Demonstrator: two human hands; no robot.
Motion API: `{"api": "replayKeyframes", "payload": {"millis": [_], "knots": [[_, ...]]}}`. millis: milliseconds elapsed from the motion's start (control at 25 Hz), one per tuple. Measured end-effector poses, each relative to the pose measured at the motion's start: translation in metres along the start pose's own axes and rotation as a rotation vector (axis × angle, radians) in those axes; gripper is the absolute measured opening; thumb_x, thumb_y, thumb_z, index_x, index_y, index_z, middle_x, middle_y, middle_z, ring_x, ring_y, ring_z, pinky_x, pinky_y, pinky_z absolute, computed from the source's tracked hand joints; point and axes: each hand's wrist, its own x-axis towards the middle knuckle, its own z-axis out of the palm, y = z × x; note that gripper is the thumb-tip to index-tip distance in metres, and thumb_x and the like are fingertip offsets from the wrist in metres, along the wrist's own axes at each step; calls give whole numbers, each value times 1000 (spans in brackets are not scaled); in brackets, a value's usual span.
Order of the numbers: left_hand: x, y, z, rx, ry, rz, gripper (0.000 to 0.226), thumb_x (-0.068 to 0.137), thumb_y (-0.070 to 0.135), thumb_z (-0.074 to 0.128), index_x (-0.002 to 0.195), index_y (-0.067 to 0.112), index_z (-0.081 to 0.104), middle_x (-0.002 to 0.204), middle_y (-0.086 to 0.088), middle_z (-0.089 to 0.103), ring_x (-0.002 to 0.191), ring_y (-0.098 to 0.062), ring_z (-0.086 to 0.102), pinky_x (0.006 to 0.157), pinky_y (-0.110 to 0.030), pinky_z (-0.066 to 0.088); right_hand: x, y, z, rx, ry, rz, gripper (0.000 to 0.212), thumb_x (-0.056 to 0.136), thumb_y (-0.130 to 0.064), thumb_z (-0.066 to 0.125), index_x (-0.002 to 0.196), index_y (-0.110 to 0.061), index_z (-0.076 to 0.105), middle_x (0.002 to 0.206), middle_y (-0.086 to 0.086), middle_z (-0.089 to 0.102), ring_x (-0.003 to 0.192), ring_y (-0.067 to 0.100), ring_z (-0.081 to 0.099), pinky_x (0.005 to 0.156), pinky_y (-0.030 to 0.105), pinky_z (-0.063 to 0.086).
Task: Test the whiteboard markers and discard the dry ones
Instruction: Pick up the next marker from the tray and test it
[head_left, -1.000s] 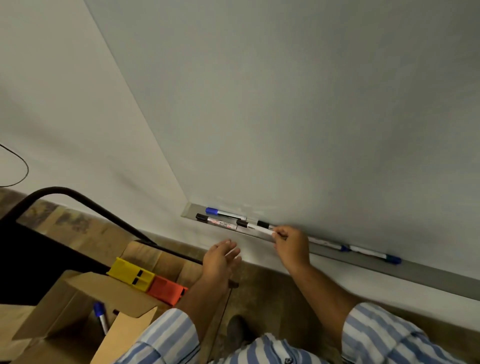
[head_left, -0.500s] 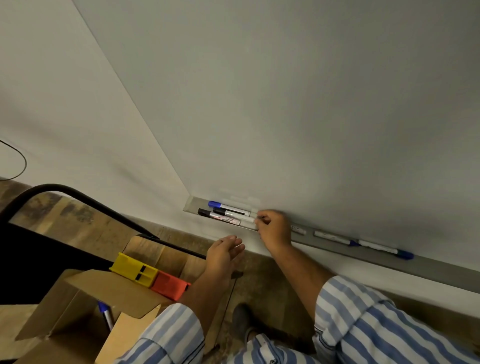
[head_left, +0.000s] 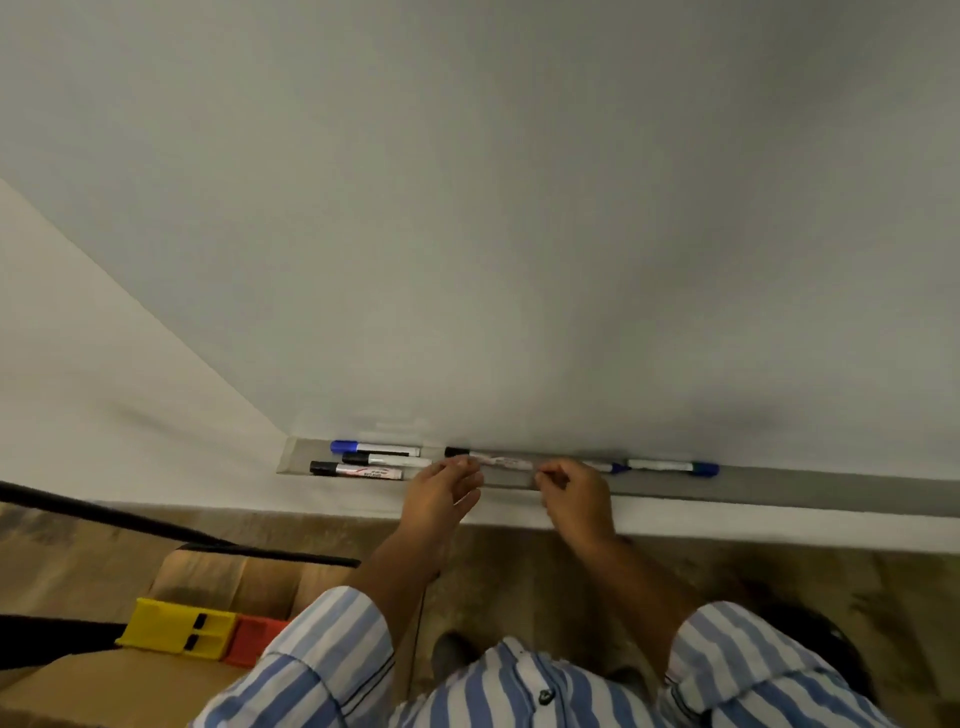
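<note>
A black-capped marker (head_left: 501, 461) with a white, red-printed body is held level just above the grey tray (head_left: 779, 489) under the whiteboard (head_left: 519, 208). My right hand (head_left: 574, 499) pinches its right end. My left hand (head_left: 439, 493) has its fingertips round the marker beside the black cap. Three markers lie at the tray's left end: one blue-capped (head_left: 374, 448), one black-capped (head_left: 387, 460), and one black-capped with a red label (head_left: 357, 470). Two blue markers (head_left: 670, 466) lie to the right of my right hand, the nearer one (head_left: 608, 467) partly hidden behind it.
An open cardboard box (head_left: 218, 577) stands on the floor at lower left, with a yellow block (head_left: 171, 629) and an orange block (head_left: 254, 642) on its flap. A black tube (head_left: 156, 527) crosses above the box. The wall's white skirting runs below the tray.
My right hand has lifted one marker off the tray and shifted right. My left hand rose from below the tray to meet the marker's cap end. The view turned right.
</note>
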Motion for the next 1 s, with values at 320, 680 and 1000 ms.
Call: {"api": "replayKeyframes", "payload": {"millis": [320,680,1000], "knots": [[21,-20,61,203,-155,-94,12,101,8,66,109,5,74,105,-15,73,101,-25,70,98,-38,58,7,31,-56,82,201,122,19,97,-19,73,117,-17,72,104,3,74,97,26,72,93,50,63],[30,-50,96,536,-167,13,52,101,20,68,150,12,54,140,-11,62,123,-27,61,109,-40,52,14,47,-97,-438,56,-20,29,109,-21,58,136,-20,67,138,8,58,117,28,65,108,38,51],[28,-56,105,577,-101,34,42,99,7,67,141,7,62,130,-14,68,115,-28,67,107,-42,57,22,39,-100,-801,-153,-257,21,106,-26,62,126,-22,65,129,3,59,112,25,65,101,38,56]]}}
